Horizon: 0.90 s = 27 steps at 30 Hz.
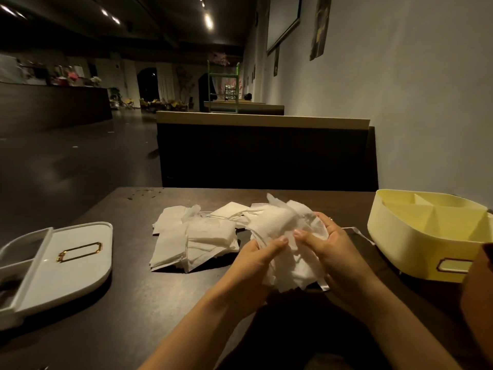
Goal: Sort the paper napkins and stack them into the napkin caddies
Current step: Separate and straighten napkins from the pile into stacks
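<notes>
A loose bunch of white paper napkins (290, 252) is held up just above the dark table (138, 303). My left hand (256, 259) grips its left side and my right hand (329, 244) grips its right side, thumbs on top. Behind and to the left, more folded white napkins (197, 239) lie in a spread pile on the table. A white caddy (72, 263) with a gold label frame lies at the left. A pale yellow caddy (424, 236) with inner dividers stands at the right, with nothing in its visible compartments.
A dark booth bench back (264, 153) rises behind the table's far edge. The wall (426, 102) runs along the right side. A brown object (480, 295) sits at the right edge, in front of the yellow caddy. Small crumbs dot the far left corner.
</notes>
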{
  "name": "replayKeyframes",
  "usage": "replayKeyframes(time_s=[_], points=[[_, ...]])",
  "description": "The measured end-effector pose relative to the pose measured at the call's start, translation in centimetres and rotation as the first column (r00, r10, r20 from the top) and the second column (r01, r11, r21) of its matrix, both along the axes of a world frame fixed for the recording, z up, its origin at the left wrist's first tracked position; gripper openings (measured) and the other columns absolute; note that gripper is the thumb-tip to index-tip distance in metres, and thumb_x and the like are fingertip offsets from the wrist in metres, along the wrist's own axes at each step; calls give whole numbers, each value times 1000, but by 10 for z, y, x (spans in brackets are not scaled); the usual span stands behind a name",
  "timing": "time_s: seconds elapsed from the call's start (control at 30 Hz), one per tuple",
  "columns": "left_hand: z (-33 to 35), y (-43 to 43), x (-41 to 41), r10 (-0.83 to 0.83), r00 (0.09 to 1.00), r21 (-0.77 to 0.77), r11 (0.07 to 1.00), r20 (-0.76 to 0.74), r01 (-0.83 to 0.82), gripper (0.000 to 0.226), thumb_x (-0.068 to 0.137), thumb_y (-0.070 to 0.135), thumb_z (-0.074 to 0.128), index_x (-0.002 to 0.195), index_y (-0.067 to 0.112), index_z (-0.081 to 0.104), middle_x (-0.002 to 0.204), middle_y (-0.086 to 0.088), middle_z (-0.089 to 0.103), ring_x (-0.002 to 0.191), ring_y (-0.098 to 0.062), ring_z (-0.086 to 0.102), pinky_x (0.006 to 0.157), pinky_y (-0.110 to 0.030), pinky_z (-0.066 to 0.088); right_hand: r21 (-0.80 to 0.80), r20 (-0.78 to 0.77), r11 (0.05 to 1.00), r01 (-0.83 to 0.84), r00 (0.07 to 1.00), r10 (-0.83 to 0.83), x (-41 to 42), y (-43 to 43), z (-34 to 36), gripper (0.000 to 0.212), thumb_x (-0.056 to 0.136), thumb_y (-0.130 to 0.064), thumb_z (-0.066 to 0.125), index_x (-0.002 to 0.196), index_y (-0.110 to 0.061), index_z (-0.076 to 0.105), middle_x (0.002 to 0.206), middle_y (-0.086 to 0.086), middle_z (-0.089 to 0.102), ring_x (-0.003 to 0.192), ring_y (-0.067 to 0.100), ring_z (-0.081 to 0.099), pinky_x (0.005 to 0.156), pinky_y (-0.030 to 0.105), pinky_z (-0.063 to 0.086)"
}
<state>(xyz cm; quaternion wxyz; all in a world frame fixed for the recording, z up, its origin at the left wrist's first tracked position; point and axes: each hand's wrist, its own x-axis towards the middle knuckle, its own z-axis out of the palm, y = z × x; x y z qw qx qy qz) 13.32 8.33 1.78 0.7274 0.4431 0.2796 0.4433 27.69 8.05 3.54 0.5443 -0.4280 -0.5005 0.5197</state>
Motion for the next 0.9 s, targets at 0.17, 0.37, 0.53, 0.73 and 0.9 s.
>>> replayKeyframes(time_s=[0.17, 0.37, 0.53, 0.73, 0.9], points=[[2, 1, 1, 121, 991, -10, 993, -49, -121, 19, 96, 6, 47, 97, 16, 62, 87, -5, 65, 79, -17, 57, 67, -32, 49, 71, 133, 993, 95, 986, -104, 2, 3, -2, 13, 88, -20, 59, 100, -20, 65, 92, 2, 73, 82, 18, 71, 71, 35, 59], [2, -1, -3, -46, 989, -9, 999, -142, 45, 19, 94, 1, 47, 101, 13, 61, 79, -3, 68, 68, -13, 64, 61, -28, 53, 42, 178, 998, 56, 982, -63, 12, 0, 2, 24, 73, -27, 68, 90, -10, 71, 88, 9, 74, 77, 20, 70, 68, 32, 58], [0, -2, -3, -179, 978, -30, 984, -111, 177, 26, 86, -4, 57, 108, 10, 60, 82, -4, 68, 73, -15, 66, 64, -31, 55, 27, 146, 997, 69, 987, -72, 13, 0, -1, 15, 78, -15, 68, 92, -13, 70, 90, 6, 74, 84, 21, 69, 74, 33, 55], [0, -4, -1, -47, 983, 10, 999, -178, 49, 28, 82, -17, 53, 97, 6, 59, 80, -5, 63, 73, -12, 59, 69, -24, 49, -37, -150, 992, 120, 981, -125, 19, 2, 5, 45, 67, -26, 66, 109, -9, 63, 98, 11, 68, 92, 28, 64, 67, 41, 58], [0, -3, 1, 15, 983, -42, 999, -183, -23, 24, 83, -15, 51, 96, 5, 57, 88, -9, 59, 80, -17, 58, 71, -29, 51, -59, -266, 994, 96, 958, -108, 21, 3, 8, 37, 69, -24, 63, 104, -11, 64, 96, 10, 68, 84, 22, 65, 57, 36, 59]])
